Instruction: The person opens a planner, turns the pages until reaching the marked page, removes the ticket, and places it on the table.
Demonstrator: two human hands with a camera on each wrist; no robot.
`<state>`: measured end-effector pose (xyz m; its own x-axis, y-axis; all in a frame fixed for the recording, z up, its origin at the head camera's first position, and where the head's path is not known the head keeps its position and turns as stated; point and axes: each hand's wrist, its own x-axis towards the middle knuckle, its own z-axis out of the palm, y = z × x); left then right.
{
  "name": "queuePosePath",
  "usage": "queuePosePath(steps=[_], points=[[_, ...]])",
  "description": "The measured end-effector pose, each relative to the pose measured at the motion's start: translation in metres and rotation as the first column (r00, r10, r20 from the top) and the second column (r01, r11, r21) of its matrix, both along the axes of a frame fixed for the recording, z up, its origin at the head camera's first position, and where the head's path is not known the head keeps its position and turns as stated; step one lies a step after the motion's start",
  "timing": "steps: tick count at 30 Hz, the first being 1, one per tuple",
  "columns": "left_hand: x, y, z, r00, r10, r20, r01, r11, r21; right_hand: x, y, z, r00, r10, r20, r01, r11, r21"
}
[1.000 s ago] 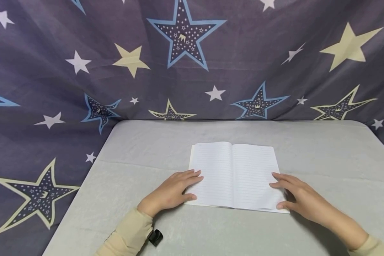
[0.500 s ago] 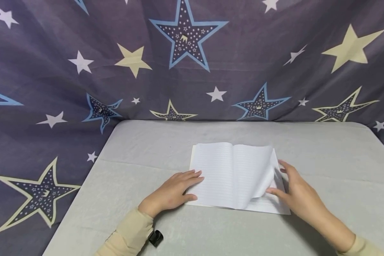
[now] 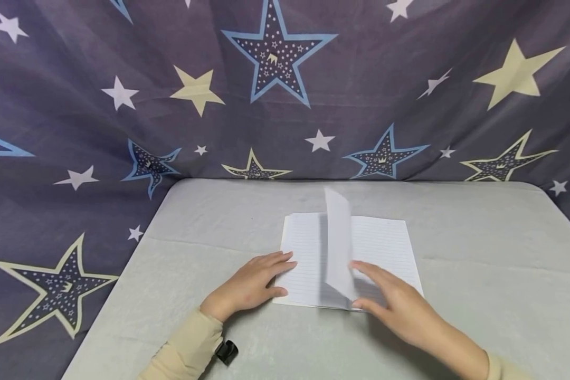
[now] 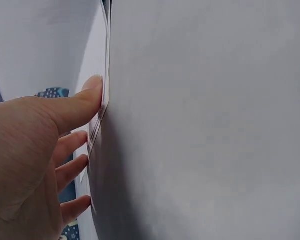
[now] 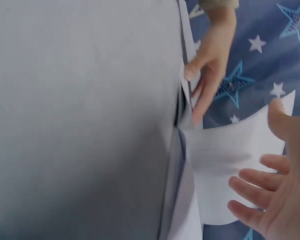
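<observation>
An open lined notebook (image 3: pixel 387 237) lies on the table, with one page (image 3: pixel 339 243) standing nearly upright over its spine. My left hand (image 3: pixel 249 282) rests on the left edge of the notebook. In the left wrist view its thumb (image 4: pixel 85 102) and fingertips touch that edge, not curled round anything. My right hand (image 3: pixel 404 311) is just right of the raised page, fingers extended. The right wrist view has those spread fingers (image 5: pixel 255 187) beside the page (image 5: pixel 225 160); whether they touch it I cannot tell.
A pale grey cloth covers the table (image 3: pixel 195 221). Behind it and to the left hangs a dark curtain (image 3: pixel 285 132) printed with stars. A small black item (image 3: pixel 227 352) sits by my left cuff.
My right hand has moved left from the notebook's right edge. The page has lifted off the right side and swung up to nearly vertical. My left hand has stayed almost in place.
</observation>
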<state>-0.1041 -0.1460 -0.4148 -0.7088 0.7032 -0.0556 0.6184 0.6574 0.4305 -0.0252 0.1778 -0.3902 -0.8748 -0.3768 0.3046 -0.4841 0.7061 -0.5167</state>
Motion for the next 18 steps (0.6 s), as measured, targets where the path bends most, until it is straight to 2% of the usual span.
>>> queuePosePath(steps=[2,5,11,15,18], points=[[0.0,-0.003,0.0,1.0,0.015,0.0,-0.015,1.0,-0.004,0.002,-0.005,-0.003,0.999,0.053,-0.001,-0.053,0.998,0.038],[-0.001,-0.008,0.0,0.999,0.039,0.007,-0.039,0.999,-0.012,0.005,-0.009,-0.008,0.992,0.117,0.044,-0.121,0.988,0.099],[-0.002,-0.017,0.007,0.997,0.08,0.019,-0.08,0.997,-0.016,0.008,-0.009,-0.013,0.972,0.185,0.144,-0.207,0.964,0.164],[-0.002,-0.019,0.017,0.99,0.133,0.053,-0.132,0.991,-0.014,0.007,-0.007,-0.015,0.963,0.233,0.139,-0.256,0.949,0.183],[-0.002,-0.016,0.022,0.988,0.141,0.061,-0.141,0.99,-0.011,0.006,-0.006,-0.016,0.958,0.259,0.121,-0.279,0.941,0.192]])
